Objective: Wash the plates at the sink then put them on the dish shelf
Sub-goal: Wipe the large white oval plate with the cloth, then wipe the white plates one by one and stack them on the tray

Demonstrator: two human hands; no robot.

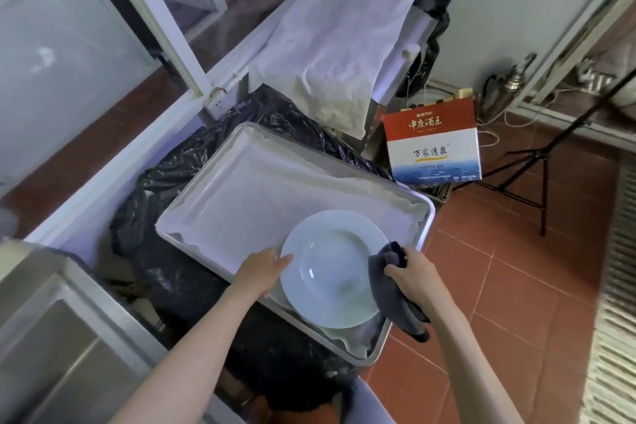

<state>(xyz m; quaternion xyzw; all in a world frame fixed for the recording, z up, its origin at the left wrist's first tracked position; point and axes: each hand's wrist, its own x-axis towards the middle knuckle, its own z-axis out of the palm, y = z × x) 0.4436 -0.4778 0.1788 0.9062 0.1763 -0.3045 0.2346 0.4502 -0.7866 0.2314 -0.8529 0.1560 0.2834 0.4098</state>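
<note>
A white deep plate [330, 268] lies at the near end of a metal tray [425, 227] lined with a white cloth [261, 196]. The edge of another plate seems to show beneath it. My left hand [265, 268] grips the plate's left rim. My right hand [411, 275] holds a dark grey cloth [389, 282] against the plate's right rim, and the cloth hangs down past the tray's edge.
The tray rests on black plastic bags [192, 162]. A steel sink counter [62, 320] is at lower left. Behind the tray stand a white sack [337, 45] and a red and white carton [432, 141]. A black tripod [537, 162] stands on the red tile floor at right.
</note>
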